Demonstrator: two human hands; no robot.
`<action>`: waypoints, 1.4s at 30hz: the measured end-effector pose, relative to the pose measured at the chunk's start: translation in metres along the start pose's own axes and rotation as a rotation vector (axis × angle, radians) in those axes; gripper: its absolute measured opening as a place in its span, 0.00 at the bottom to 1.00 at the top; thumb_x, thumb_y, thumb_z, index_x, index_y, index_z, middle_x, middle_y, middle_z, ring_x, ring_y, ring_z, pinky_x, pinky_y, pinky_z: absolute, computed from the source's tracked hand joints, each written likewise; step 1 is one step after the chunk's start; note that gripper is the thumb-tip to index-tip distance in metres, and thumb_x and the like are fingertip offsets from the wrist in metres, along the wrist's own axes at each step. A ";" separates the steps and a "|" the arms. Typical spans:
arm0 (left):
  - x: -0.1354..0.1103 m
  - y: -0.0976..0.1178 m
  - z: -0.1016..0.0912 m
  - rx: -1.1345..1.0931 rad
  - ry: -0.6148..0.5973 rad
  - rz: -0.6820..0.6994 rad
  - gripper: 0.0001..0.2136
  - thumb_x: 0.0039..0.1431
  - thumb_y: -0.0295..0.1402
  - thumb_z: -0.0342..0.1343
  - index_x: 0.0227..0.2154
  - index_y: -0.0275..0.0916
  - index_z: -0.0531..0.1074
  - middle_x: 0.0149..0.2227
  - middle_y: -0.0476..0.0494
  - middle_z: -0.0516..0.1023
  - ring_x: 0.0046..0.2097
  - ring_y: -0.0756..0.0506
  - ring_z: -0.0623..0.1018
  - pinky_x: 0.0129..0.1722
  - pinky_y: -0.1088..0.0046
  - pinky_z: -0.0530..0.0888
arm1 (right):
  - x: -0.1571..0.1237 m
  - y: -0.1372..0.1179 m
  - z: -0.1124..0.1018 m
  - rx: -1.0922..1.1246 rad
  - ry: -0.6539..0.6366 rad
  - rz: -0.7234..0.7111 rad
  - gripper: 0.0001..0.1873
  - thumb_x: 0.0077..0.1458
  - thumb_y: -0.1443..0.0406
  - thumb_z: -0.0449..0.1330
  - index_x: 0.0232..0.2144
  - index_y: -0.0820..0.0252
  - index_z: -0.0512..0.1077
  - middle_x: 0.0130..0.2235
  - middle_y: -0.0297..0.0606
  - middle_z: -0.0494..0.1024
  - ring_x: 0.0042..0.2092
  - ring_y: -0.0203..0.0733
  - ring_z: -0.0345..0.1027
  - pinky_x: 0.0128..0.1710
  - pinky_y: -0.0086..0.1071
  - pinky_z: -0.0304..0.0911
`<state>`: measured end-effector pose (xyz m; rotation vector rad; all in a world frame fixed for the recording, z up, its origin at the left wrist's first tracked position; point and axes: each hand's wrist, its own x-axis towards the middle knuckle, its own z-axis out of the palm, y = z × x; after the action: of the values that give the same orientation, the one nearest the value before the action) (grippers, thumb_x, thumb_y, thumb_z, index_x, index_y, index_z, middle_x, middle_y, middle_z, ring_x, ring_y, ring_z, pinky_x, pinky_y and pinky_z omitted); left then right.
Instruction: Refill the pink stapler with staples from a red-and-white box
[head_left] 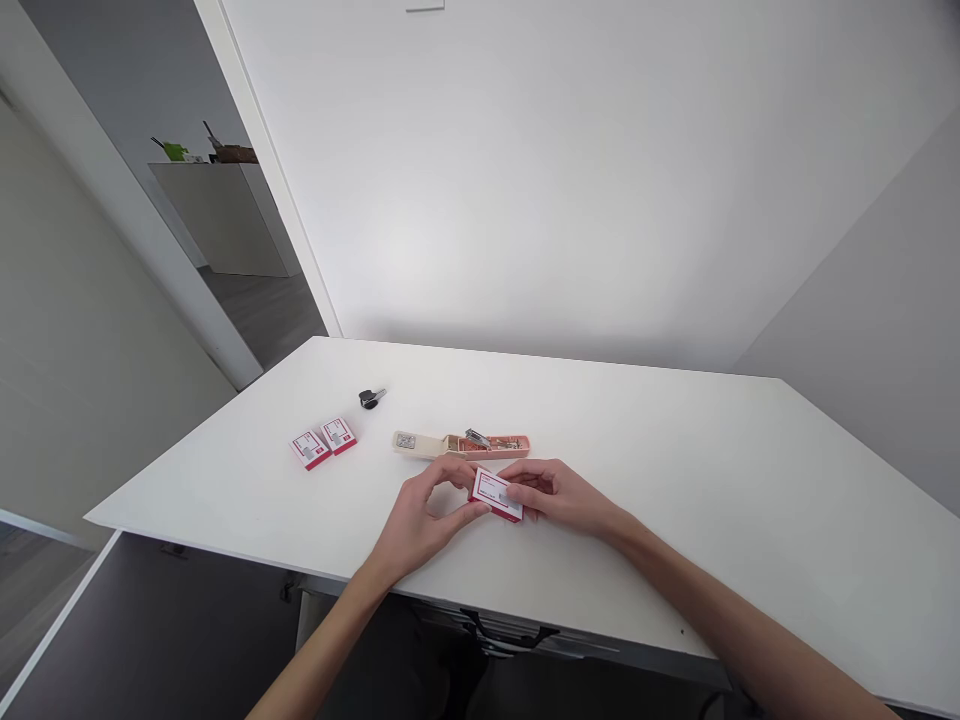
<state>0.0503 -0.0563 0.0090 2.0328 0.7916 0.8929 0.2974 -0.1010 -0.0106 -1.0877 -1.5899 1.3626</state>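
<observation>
Holding 1 small red-and-white box (491,487) between the fingers of the left hand (418,515) and the right hand (568,495). Arching the left thumb and index finger, with a wide loop left between them and the tips closed on the box's left end, thumb on the near side. Laying the right thumb across the printed top near the other end, with the remaining right fingers curled around the box and partly hidden. Cannot tell whether touching the white table (637,430) with the box's underside. Just beyond the fingertips, see 1 long cream-and-pink article (424,446), laid open, with shiny metal parts along its pink half. Well to the left of the left fingers, see 2 more red-and-white boxes (306,447) close together. Beyond those, farther from the fingers, see 1 small black-and-silver tool (367,399).
</observation>
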 end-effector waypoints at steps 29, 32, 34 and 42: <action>-0.006 -0.009 0.006 -0.078 0.282 -0.033 0.20 0.65 0.43 0.63 0.55 0.47 0.65 0.55 0.40 0.78 0.48 0.43 0.83 0.55 0.56 0.79 | -0.002 -0.002 0.000 -0.118 0.223 -0.090 0.20 0.64 0.52 0.63 0.57 0.45 0.76 0.65 0.40 0.73 0.34 0.37 0.76 0.38 0.38 0.71; -0.007 -0.010 0.008 -0.089 0.267 0.029 0.19 0.67 0.40 0.62 0.56 0.47 0.65 0.57 0.40 0.77 0.48 0.43 0.82 0.54 0.56 0.79 | -0.002 -0.003 0.001 -0.103 0.236 -0.123 0.19 0.68 0.51 0.59 0.56 0.49 0.74 0.66 0.43 0.72 0.33 0.36 0.75 0.35 0.37 0.72; -0.007 -0.010 0.009 -0.100 0.270 0.079 0.19 0.67 0.37 0.62 0.57 0.46 0.64 0.57 0.40 0.76 0.48 0.44 0.81 0.54 0.56 0.79 | -0.001 -0.001 0.001 -0.097 0.238 -0.147 0.19 0.69 0.52 0.57 0.56 0.50 0.73 0.66 0.45 0.72 0.33 0.36 0.74 0.33 0.36 0.71; -0.008 -0.012 0.010 -0.088 0.262 0.124 0.19 0.68 0.37 0.61 0.58 0.47 0.64 0.57 0.40 0.76 0.44 0.47 0.81 0.53 0.59 0.78 | 0.000 0.005 0.006 -0.401 0.193 -0.177 0.14 0.61 0.61 0.66 0.49 0.51 0.77 0.49 0.40 0.83 0.37 0.40 0.73 0.30 0.33 0.65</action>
<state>0.0510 -0.0598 -0.0075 1.9277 0.7563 1.2617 0.2925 -0.1028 -0.0169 -1.2347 -1.8077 0.8148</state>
